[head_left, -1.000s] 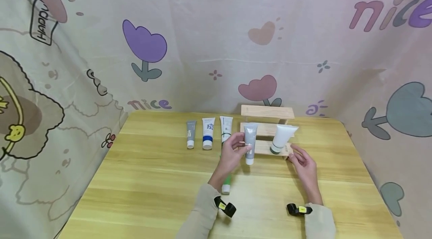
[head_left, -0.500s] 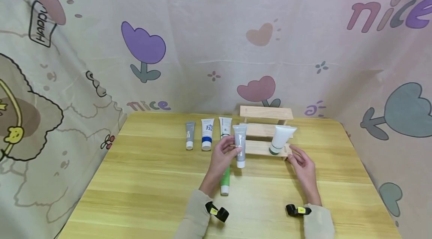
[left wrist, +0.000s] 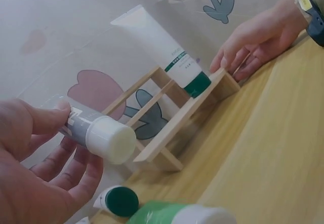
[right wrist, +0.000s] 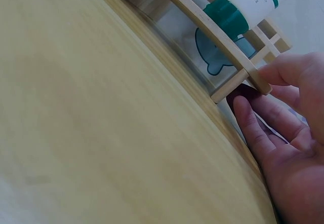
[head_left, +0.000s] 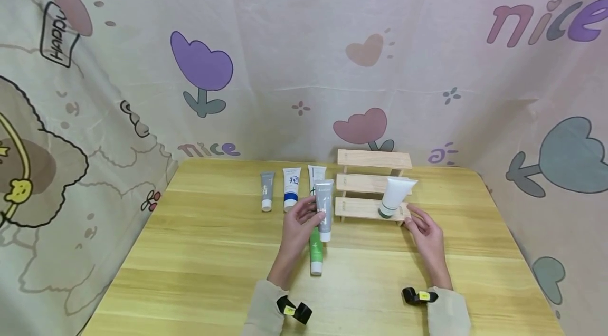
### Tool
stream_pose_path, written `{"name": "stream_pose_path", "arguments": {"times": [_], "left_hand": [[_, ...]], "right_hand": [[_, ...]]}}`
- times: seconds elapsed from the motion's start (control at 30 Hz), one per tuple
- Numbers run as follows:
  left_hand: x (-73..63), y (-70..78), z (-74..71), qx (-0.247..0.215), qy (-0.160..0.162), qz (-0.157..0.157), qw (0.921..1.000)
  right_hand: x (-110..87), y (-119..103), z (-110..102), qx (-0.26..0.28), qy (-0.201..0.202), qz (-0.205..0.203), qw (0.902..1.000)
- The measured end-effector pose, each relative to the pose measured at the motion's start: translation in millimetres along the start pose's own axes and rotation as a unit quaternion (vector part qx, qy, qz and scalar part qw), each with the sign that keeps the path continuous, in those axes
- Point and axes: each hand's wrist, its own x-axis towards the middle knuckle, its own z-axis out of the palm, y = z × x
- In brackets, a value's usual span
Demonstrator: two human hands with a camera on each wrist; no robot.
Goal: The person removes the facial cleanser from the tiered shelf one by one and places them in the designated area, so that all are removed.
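My left hand (head_left: 296,228) pinches a grey squeeze tube (head_left: 324,201) between thumb and fingers, its white cap (left wrist: 114,139) pointing down in the head view. The tube hangs in front of the tubes on the table, left of a three-step wooden rack (head_left: 351,208). On the rack's lowest step a white tube (head_left: 398,193) stands on its dark green cap (right wrist: 227,17), leaning right. My right hand (head_left: 427,230) grips the right end of that step, with fingertips (right wrist: 244,113) close by the leg in the right wrist view.
A small grey tube (head_left: 267,185) and a white tube with a blue band (head_left: 292,180) lie at the left. Another white tube (head_left: 316,171) lies partly behind the held one. Nearer the front lies a green tube (head_left: 315,254). A patterned cloth (head_left: 285,61) hangs behind the table.
My left hand has moved left and slightly toward me with the grey tube, away from the front of the rack. My right hand stays at the rack's end.
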Motion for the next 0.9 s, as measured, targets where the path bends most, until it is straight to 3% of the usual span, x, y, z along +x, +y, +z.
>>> {"name": "stream_pose_path", "arguments": {"times": [0.43,0.67,0.9], "left_hand": [[-17.9,-7.2,-26.1,0.005,0.042,-0.019,0.9989],[-35.9,-11.2,-41.6,0.034,0.06,-0.065,0.9955],[-38.4,-15.8,-50.7,0.047,0.065,-0.075,0.994]], "right_hand": [[-0.1,1.8,0.4,-0.007,0.003,0.009,0.9999],[-2.0,0.4,0.8,0.0,0.002,0.011,0.9999],[-0.1,-0.5,0.9,-0.001,0.006,0.004,1.0]]}}
